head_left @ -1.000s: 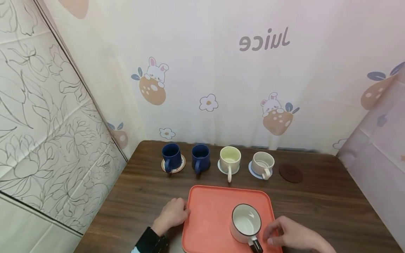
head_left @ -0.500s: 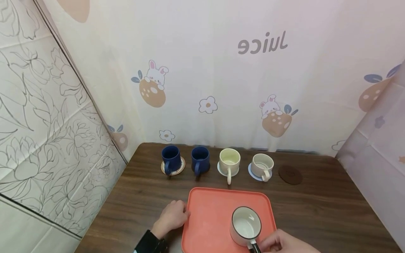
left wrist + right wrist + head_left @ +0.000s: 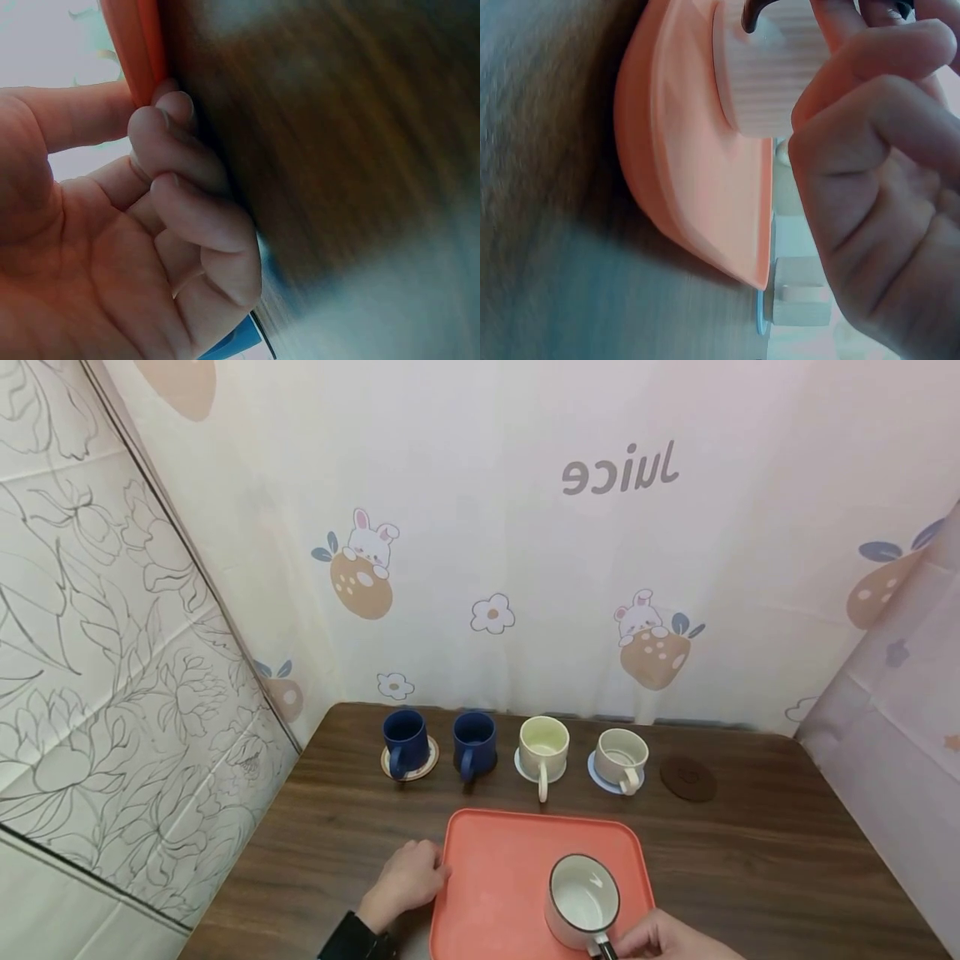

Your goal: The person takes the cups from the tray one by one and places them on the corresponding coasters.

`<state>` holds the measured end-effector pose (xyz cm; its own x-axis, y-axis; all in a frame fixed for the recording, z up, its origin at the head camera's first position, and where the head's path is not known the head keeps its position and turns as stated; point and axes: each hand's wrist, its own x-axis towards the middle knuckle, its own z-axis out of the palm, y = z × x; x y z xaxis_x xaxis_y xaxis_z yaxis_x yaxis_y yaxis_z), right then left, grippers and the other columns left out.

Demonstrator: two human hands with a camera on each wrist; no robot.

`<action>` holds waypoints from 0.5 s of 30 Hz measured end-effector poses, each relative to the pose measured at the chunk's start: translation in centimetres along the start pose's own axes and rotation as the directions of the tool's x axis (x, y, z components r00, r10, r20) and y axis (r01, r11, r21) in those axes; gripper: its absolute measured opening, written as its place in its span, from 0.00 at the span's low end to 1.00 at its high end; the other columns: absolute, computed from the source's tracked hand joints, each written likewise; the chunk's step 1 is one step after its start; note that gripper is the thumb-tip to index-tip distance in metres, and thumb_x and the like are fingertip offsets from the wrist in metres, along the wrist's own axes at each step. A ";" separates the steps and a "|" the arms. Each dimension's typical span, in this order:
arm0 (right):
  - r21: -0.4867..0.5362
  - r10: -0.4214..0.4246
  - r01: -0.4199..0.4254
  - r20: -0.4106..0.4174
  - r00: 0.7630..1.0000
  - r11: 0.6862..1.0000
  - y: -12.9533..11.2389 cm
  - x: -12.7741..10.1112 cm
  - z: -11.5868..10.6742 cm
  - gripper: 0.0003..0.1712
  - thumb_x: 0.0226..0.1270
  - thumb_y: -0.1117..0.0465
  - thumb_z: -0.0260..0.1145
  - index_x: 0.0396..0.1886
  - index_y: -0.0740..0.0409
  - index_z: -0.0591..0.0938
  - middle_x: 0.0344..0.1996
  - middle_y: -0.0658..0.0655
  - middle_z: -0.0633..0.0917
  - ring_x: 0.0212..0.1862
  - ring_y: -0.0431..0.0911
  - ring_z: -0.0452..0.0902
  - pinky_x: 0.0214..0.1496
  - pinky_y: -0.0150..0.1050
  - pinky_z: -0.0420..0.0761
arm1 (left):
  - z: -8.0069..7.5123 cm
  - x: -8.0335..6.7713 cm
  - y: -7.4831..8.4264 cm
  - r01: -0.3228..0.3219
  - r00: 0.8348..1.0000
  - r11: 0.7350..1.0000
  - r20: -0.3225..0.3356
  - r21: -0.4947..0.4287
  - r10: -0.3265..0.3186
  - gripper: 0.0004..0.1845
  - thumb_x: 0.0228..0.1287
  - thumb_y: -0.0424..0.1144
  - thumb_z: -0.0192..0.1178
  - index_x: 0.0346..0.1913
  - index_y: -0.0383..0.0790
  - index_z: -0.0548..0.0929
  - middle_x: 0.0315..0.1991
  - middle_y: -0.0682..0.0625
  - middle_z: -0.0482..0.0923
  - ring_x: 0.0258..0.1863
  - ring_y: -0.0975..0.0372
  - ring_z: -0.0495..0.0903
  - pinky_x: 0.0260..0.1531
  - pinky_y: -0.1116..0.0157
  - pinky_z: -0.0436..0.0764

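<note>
My left hand [image 3: 408, 875] grips the left rim of an orange-red tray [image 3: 487, 868]; in the left wrist view the thumb and index finger pinch the tray edge [image 3: 136, 45], the other fingers curled beneath. Toward the tray's right side stands a small white saucepan [image 3: 573, 918] with a dark rim, upright, its ribbed side [image 3: 757, 82] visible in the right wrist view. My right hand [image 3: 671, 937] holds the saucepan's black handle [image 3: 606, 950], which points toward me. Fingers partly hide the handle, and the frame's bottom edge cuts off the tray's near side.
Behind the tray stand two navy mugs [image 3: 406, 742], a pale yellow mug [image 3: 543, 747] and a cream cup [image 3: 619, 760], on coasters. A dark brown coaster [image 3: 688, 778] lies right of them on the wooden table [image 3: 757, 852]. A printed curtain [image 3: 450, 527] hangs behind.
My right hand has moved left and down from beside the saucepan and taken hold of its handle. My left hand stays on the tray rim. The view has tilted slightly upward.
</note>
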<state>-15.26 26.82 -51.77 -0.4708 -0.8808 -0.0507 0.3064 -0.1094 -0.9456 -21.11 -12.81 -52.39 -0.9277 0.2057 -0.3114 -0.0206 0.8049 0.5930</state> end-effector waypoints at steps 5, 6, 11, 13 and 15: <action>-0.042 0.006 -0.006 -0.002 1.000 0.999 -0.2 -0.2 -0.2 0.13 0.77 0.74 0.59 0.54 0.75 0.85 0.42 0.48 0.89 0.39 0.34 0.78 0.42 0.28 0.80 | 0.1 -0.3 -0.2 -0.009 1.000 1.000 0.006 -0.004 0.009 0.18 0.72 0.38 0.64 0.21 0.45 0.79 0.18 0.53 0.71 0.18 0.60 0.71 0.21 0.63 0.66; -0.054 0.017 -0.017 -0.008 1.000 0.998 -0.3 -0.3 -0.2 0.13 0.77 0.74 0.60 0.54 0.75 0.85 0.42 0.48 0.89 0.39 0.34 0.78 0.43 0.28 0.80 | 0.1 -0.3 -0.3 -0.013 1.000 1.000 0.006 -0.007 0.013 0.17 0.72 0.37 0.64 0.21 0.45 0.79 0.18 0.54 0.71 0.18 0.60 0.71 0.21 0.63 0.66; -0.069 0.077 -0.080 -0.039 0.996 0.994 -0.8 -0.2 -0.2 0.13 0.79 0.71 0.60 0.53 0.76 0.84 0.42 0.47 0.89 0.40 0.33 0.79 0.45 0.28 0.81 | 0.2 -0.1 -0.4 -0.027 1.000 1.000 0.003 -0.015 0.027 0.17 0.72 0.38 0.63 0.21 0.46 0.79 0.17 0.54 0.71 0.18 0.61 0.71 0.21 0.63 0.66; -0.059 0.079 -0.082 -0.041 0.996 0.995 -0.9 -0.2 -0.2 0.14 0.80 0.71 0.58 0.54 0.76 0.84 0.43 0.48 0.89 0.41 0.33 0.79 0.47 0.29 0.81 | 0.2 0.0 -0.5 -0.034 0.999 0.999 0.000 -0.015 0.034 0.18 0.72 0.38 0.63 0.20 0.46 0.79 0.17 0.55 0.71 0.18 0.61 0.71 0.21 0.63 0.65; -0.039 0.084 -0.086 -0.043 0.996 0.996 -1.0 -0.2 -0.3 0.15 0.82 0.71 0.56 0.55 0.75 0.84 0.44 0.49 0.90 0.42 0.34 0.80 0.48 0.30 0.82 | 0.1 0.1 -0.4 -0.036 0.999 0.999 -0.001 -0.019 0.036 0.18 0.72 0.38 0.63 0.20 0.46 0.79 0.17 0.55 0.71 0.17 0.61 0.71 0.21 0.64 0.65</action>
<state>-15.70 27.26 -50.95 -0.4781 -0.8664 -0.1438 0.3132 -0.0152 -0.9496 -21.11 -13.09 -52.76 -0.9284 0.2335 -0.2890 0.0054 0.7862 0.6180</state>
